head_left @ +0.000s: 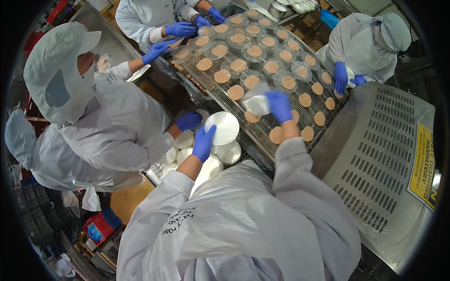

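Note:
In my gloved left hand [204, 145] is a stack of round white film sheets [224, 127], gripped at its near left edge. My gloved right hand [280, 107] reaches over the wire mesh conveyor belt [216, 90] and grips a thin translucent film sheet [256, 100], blurred by motion. This sheet hangs just above a flat pinkish-tan round patty [252, 117]. Many similar patties lie on the mesh. Those farther up have clear round film [268, 42] over them, while several near my right hand look bare.
Stacks of white discs [210, 169] stand on a rack below my left hand. A slotted metal guard [370, 154] with a yellow sign flanks the belt's right side. Co-workers in white coats [112, 112] stand left, at the far end and at far right [361, 51], blue-gloved hands near the belt.

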Tool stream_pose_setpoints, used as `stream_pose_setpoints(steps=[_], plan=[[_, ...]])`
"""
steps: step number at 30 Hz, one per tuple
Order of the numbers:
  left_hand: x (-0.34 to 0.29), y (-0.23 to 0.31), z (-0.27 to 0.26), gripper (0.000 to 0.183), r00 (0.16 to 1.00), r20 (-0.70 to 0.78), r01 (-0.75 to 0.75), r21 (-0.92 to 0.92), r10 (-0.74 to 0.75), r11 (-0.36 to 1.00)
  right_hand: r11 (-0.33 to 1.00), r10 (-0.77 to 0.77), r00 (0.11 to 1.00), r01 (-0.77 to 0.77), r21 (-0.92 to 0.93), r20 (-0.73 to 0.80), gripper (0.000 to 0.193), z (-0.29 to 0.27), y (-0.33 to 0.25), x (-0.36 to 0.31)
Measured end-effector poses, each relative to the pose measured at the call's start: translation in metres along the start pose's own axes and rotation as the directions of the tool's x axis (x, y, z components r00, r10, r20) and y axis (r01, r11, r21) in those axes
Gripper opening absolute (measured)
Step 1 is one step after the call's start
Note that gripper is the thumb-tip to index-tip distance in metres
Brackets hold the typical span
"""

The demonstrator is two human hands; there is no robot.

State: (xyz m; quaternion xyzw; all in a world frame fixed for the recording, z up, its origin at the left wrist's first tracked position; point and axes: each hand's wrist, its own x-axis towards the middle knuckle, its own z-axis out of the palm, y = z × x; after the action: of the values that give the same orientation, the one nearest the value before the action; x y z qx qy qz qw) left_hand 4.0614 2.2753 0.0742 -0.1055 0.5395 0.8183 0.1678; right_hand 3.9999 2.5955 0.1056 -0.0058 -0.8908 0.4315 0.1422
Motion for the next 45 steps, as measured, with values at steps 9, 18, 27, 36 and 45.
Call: stream_pose_setpoints(steps=[9,18,27,36,45], plan=[[-0.011,0.000,-0.021,0.045,0.994,0.068,0.084,-0.009,-0.083,0.996,0.474,-0.141,0.953,-0.172,-0.863,-0.267,0.036,-0.075,0.151,-0.006],[-0.013,-0.008,-0.036,0.046,0.995,-0.033,0.090,-0.016,-0.090,0.996,0.691,0.163,0.981,-0.039,-0.722,0.103,0.023,0.002,-0.007,-0.028],[-0.040,-0.012,-0.017,0.042,0.988,0.050,0.149,-0.028,-0.148,0.988,0.567,0.091,0.787,-0.545,-0.617,-0.610,0.025,-0.119,0.145,-0.052],[-0.050,-0.047,-0.027,0.046,0.994,-0.029,0.104,-0.039,-0.105,0.994,0.769,0.355,0.933,-0.329,-0.548,-0.061,0.024,-0.010,0.012,-0.057],[-0.066,-0.077,-0.008,0.046,0.993,-0.049,0.104,-0.116,-0.110,0.988,0.966,-0.096,0.989,0.066,-0.252,-0.111,0.021,0.032,0.018,-0.090]])
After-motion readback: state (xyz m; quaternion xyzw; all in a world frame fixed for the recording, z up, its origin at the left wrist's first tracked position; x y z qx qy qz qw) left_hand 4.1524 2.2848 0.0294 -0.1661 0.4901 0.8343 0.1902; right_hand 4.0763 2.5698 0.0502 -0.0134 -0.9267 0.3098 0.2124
